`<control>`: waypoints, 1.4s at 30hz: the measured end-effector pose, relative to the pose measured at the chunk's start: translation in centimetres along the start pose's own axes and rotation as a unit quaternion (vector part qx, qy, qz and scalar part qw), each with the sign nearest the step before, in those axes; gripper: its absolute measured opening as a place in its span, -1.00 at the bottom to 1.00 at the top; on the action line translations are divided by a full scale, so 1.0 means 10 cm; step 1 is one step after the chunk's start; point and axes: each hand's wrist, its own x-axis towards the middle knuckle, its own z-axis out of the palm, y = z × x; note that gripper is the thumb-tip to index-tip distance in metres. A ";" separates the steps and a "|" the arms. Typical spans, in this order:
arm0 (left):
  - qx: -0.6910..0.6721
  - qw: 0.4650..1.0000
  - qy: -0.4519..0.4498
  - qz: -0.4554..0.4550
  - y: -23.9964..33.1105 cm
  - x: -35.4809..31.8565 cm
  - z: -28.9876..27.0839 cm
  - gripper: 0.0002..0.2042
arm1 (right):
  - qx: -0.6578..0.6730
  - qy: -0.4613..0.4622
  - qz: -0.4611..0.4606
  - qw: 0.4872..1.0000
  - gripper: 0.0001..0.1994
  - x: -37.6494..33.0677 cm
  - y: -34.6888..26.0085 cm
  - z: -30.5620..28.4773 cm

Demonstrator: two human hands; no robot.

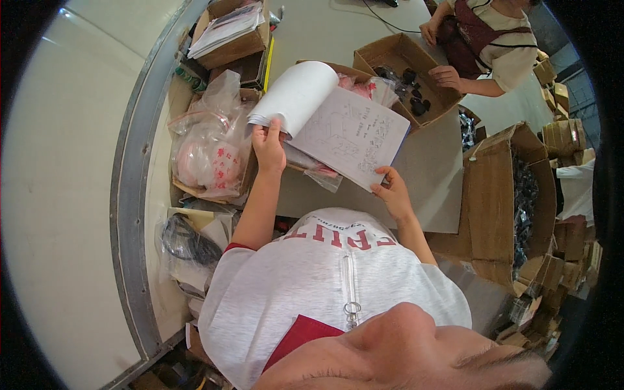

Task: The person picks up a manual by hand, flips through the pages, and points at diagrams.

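A stack of paper sheets (354,133) with line drawings and writing lies tilted in front of me, a thin blue edge showing along its right side. Several upper sheets (296,97) are curled over to the left, their blank white backs upward. My left hand (270,146) pinches the edges of these curled sheets, thumb on top. Down at the stack's near right corner, my right hand (391,192) grips it between thumb and fingers. Under the papers, pink items in clear plastic bags (380,91) stick out at the far side and near edge.
Left of the papers stands a box of clear bags (208,159); behind it, a carton of papers (231,32). Across the grey table (429,188), a co-worker's hand (447,78) rests at a carton (435,107) of black parts. A tall carton (487,201) stands at right.
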 end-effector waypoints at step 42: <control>0.135 0.989 0.030 0.049 -0.34 -0.05 -0.38 -0.54 | -0.250 -0.130 -0.031 0.959 -0.57 -0.05 0.01 0.33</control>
